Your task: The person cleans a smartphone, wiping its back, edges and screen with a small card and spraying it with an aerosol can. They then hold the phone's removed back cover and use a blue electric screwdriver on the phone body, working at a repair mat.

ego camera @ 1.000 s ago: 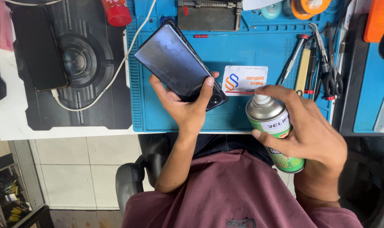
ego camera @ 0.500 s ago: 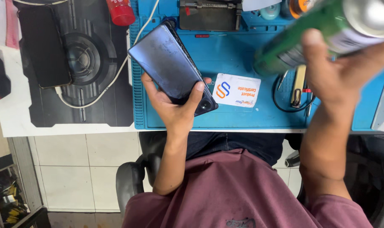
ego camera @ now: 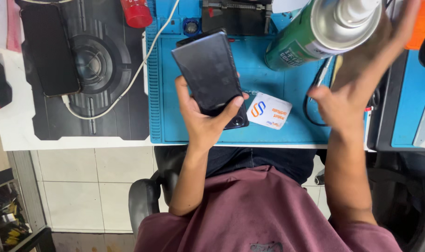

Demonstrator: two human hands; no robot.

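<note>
A dark phone [ego camera: 211,77] was held in the left hand [ego camera: 200,116], gripped from below and raised above the blue work mat [ego camera: 277,93]. A green spray can [ego camera: 322,30] was clasped in the right hand [ego camera: 357,88], lifted near the camera, well apart from the phone. No spray appeared applied yet, so that work seemed hardly begun.
</note>
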